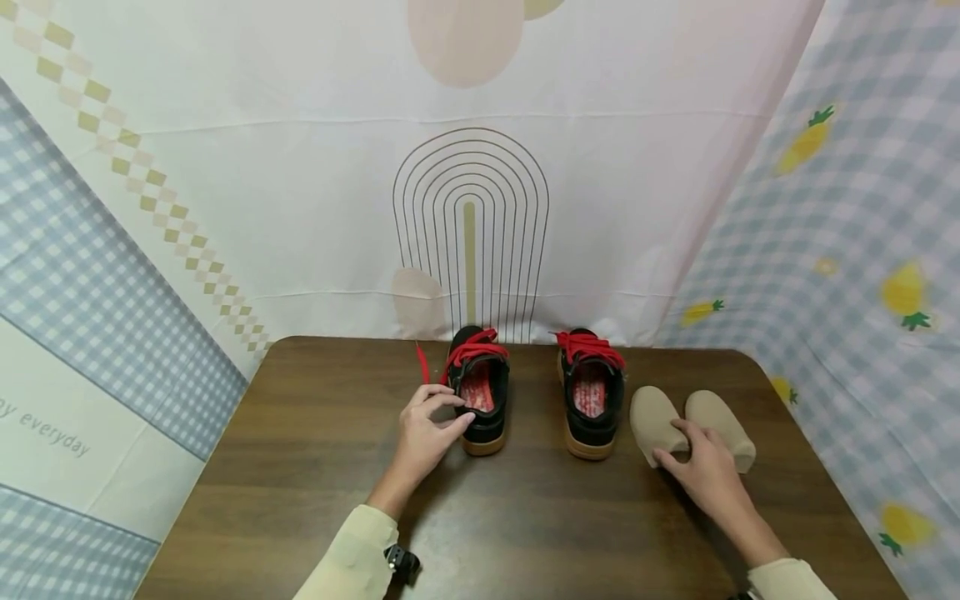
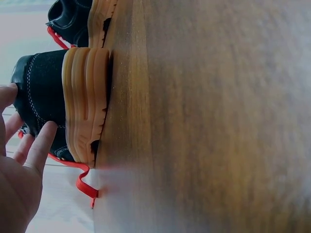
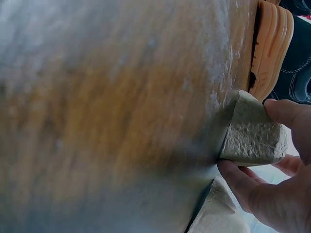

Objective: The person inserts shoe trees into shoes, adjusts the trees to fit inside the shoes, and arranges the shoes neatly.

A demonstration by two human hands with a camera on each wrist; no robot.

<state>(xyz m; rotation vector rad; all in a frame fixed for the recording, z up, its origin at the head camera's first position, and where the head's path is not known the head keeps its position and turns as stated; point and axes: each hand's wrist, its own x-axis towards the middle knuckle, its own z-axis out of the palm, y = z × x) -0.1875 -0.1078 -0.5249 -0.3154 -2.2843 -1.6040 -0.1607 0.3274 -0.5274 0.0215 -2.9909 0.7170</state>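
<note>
A black shoe (image 1: 491,423) with red laces and a tan sole stands left of centre. My left hand (image 1: 426,433) is at its heel on the left side, fingers loosely bent; in the left wrist view, the fingertips (image 2: 47,127) lie right at the shoe's side (image 2: 46,92). On the right, my right hand (image 1: 705,471) pinches the near end of a beige moulded shoe insert (image 1: 654,417), thumb on one side and fingers on the other. The rough end of that insert (image 3: 255,138) shows in the right wrist view. A second beige insert (image 1: 712,417) lies beside it.
Between the left shoe and the inserts stands the matching black shoe (image 1: 592,429), toe towards the back. A loose red lace end (image 1: 422,362) hangs left of the left shoe. Patterned cloth (image 1: 337,208) rises behind the brown wooden table (image 1: 315,450) and at both sides.
</note>
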